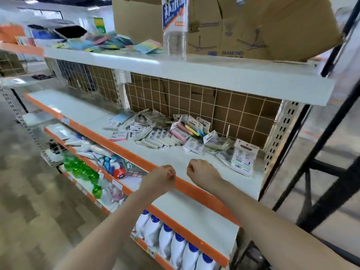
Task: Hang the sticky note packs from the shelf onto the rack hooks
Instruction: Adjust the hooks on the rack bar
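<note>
Hovering over the shelf's [194, 162] front edge, left hand [162, 177] and right hand [201, 170] are curling empty-fisted while sticky note packs [165, 133] are lying heaped unhung along its back edge.

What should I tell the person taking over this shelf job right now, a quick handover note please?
Left hand: fingers curled, holding nothing, over the orange shelf edge.
Right hand: also a loose fist, nothing in it, just above the shelf front.
Sticky note packs: heaped loose on the middle shelf against the wire grid rack; one pack stands leaning at the right end.
Done: nothing visibly hung; no pack is on the grid.
Left: pick up packs one at a time and hang them. I can make out only one likely hook on the grid, so check for more first.
</note>
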